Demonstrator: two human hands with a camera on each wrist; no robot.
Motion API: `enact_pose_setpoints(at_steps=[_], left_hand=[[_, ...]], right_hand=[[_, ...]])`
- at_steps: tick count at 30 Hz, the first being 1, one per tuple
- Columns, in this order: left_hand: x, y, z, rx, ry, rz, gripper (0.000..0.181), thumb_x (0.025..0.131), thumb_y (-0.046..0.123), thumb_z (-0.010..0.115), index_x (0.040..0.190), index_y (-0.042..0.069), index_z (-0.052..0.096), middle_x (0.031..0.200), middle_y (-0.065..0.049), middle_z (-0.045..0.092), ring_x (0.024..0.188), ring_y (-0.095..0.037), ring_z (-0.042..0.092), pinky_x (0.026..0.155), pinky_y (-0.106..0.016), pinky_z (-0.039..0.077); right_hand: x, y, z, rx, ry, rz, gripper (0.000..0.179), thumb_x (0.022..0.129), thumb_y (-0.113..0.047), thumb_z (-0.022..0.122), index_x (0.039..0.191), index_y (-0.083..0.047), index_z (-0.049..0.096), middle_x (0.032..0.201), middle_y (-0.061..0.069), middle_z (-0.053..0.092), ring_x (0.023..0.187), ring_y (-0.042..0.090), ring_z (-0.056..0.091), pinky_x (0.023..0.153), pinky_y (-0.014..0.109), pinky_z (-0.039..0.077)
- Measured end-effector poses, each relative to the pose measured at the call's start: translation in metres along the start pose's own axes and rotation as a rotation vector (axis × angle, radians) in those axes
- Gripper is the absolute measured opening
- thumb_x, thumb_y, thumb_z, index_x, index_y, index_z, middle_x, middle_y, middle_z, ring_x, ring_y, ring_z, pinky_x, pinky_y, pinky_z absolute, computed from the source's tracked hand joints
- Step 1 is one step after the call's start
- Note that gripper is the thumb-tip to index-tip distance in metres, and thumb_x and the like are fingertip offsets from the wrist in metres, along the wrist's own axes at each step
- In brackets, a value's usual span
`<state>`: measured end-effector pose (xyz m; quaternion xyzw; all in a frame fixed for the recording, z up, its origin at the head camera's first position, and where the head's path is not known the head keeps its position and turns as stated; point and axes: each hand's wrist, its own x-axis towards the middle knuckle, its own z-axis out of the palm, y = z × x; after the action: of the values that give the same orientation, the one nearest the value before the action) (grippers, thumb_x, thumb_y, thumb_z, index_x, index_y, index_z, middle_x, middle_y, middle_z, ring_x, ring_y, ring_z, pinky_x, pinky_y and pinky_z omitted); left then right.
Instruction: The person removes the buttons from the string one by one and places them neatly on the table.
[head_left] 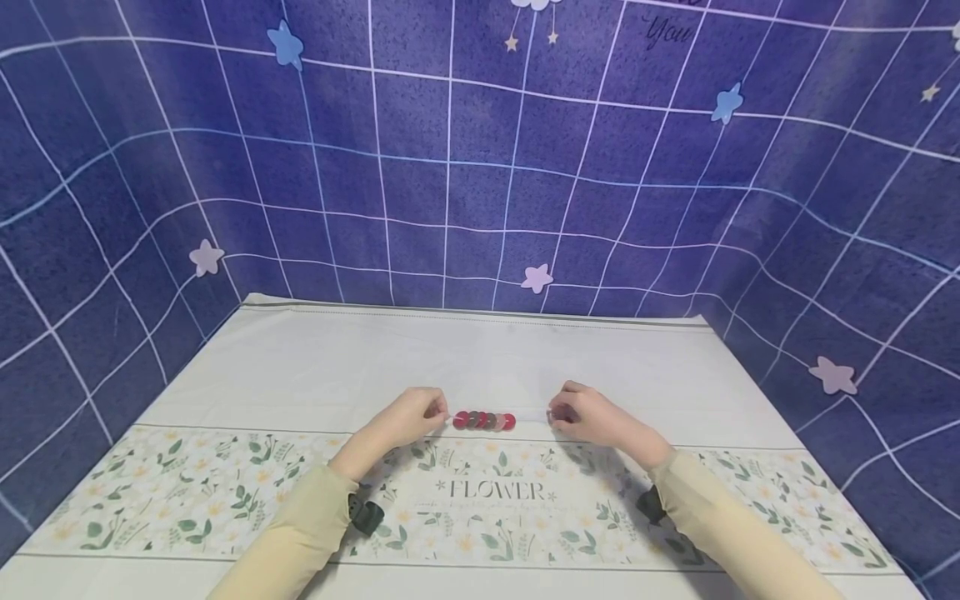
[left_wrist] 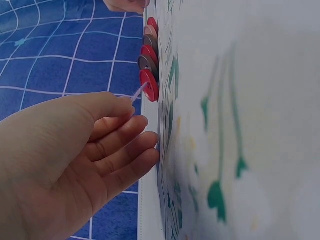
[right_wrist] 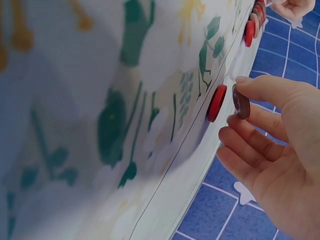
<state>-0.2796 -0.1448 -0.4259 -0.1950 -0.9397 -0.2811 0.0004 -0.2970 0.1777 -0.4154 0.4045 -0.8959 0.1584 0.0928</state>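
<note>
Several round buttons in red, dark brown and pink form an overlapping row on a pale cord. My left hand pinches the cord's left end between thumb and index finger, its other fingers loosely bent. That lavender cord end comes out of the front red button in the left wrist view. To the right of the row, my right hand holds a dark brown button between thumb and index finger. Another red button stands on edge close beside it, apart from the row.
A white tablecloth with a floral band reading FLOWER covers the table. Behind it and along both sides hangs a blue gridded curtain with stars. Dark wrist cameras sit below the yellow sleeves.
</note>
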Motion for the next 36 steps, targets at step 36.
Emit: enact_pose_setpoints(at_steps=[36], left_hand=[[0.001, -0.001, 0.001, 0.008, 0.006, 0.031, 0.009, 0.087, 0.016, 0.064, 0.081, 0.015, 0.059, 0.08, 0.005, 0.061, 0.076, -0.008, 0.055, 0.076, -0.031, 0.05]], right_hand=[[-0.018, 0.017, -0.004, 0.014, 0.06, -0.008, 0.015, 0.081, -0.005, 0.068, 0.094, 0.001, 0.066, 0.087, 0.007, 0.064, 0.08, 0.019, 0.064, 0.075, 0.031, 0.054]])
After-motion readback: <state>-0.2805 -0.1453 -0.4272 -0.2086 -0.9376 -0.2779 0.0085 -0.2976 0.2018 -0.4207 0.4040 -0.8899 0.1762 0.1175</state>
